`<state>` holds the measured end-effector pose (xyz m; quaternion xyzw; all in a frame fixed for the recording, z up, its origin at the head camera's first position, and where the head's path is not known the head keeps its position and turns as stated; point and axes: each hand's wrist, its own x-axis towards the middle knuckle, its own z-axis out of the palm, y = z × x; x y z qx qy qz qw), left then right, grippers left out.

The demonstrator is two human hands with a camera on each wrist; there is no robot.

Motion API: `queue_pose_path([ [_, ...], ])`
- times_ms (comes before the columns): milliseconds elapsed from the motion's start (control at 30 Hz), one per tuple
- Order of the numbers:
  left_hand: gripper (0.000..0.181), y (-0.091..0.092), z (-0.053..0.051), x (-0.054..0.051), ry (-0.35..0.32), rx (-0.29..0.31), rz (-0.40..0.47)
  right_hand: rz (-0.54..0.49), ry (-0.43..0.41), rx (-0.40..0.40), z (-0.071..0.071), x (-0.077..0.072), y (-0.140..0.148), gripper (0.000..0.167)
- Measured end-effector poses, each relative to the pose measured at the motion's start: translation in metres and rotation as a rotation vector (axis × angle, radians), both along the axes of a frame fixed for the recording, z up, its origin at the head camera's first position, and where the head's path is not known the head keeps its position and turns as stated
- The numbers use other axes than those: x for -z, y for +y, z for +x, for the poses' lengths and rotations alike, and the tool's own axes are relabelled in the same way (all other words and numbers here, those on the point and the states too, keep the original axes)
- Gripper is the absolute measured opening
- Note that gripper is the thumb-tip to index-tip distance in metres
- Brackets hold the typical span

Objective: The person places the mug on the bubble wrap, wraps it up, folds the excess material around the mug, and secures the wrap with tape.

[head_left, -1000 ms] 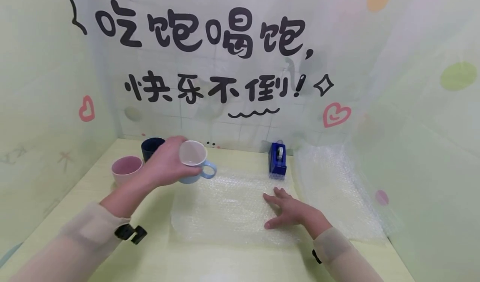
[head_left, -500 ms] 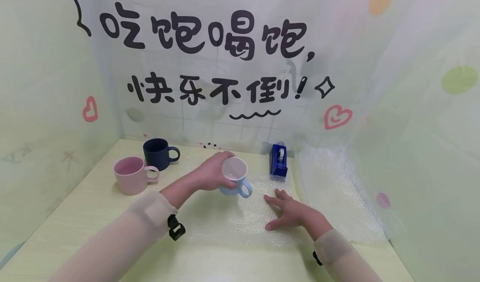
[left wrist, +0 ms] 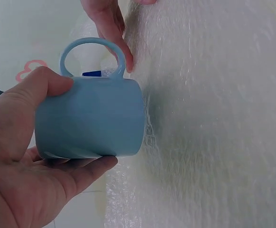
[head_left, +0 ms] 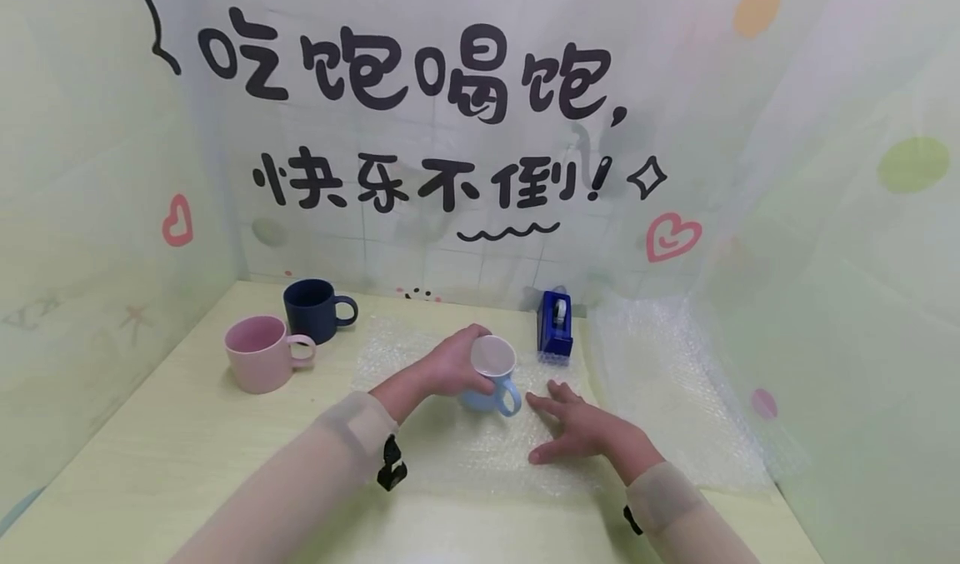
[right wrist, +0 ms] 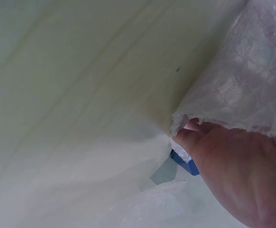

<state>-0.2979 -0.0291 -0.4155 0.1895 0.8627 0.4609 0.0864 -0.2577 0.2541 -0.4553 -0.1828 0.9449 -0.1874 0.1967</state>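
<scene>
A light blue mug (head_left: 492, 381) with a white inside is gripped round its body by my left hand (head_left: 453, 364), the thumb near the handle. In the left wrist view, the mug (left wrist: 90, 116) has its base close to the bubble wrap (left wrist: 214, 118); whether they touch I cannot tell. That bubble wrap sheet (head_left: 435, 451) lies spread on the table. My right hand (head_left: 577, 426) rests on its right part, fingers spread, just right of the mug's handle. The right wrist view shows the right hand (right wrist: 242, 166) partly behind the sheet's edge.
A pink mug (head_left: 258, 360) and a dark blue mug (head_left: 311, 314) stand at the table's left. Behind the wrap sits a blue tape dispenser (head_left: 555, 322). More bubble wrap (head_left: 667, 381) lies at the right, beside the curtain wall (head_left: 862, 339).
My left hand has carried the light blue mug rightward and down, from beside the dark blue mug to over the middle of the bubble wrap. My right hand has stayed in place.
</scene>
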Motion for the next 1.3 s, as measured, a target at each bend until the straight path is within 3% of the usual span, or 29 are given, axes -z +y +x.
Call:
queue_pose_path([
  [367,0.095,0.007,0.000,0.020,-0.039,-0.053,0.029,0.001,-0.004,-0.003,-0.003,0.000,-0.001,0.104],
  [567,0.073,-0.002,0.004,0.029,-0.001,-0.096,0.012,0.006,0.004,-0.022,-0.004,-0.002,-0.002,0.104],
  [700,0.069,-0.003,0.005,0.031,0.026,-0.085,0.006,0.013,-0.006,-0.022,-0.004,-0.002,-0.002,0.104],
  [1000,0.078,0.003,0.008,0.033,-0.024,-0.085,0.091,0.013,-0.001,-0.021,-0.003,-0.003,-0.001,0.103],
  [1300,0.075,0.003,0.011,0.036,-0.001,-0.101,0.077,0.039,-0.001,-0.049,-0.007,-0.006,0.001,0.100],
])
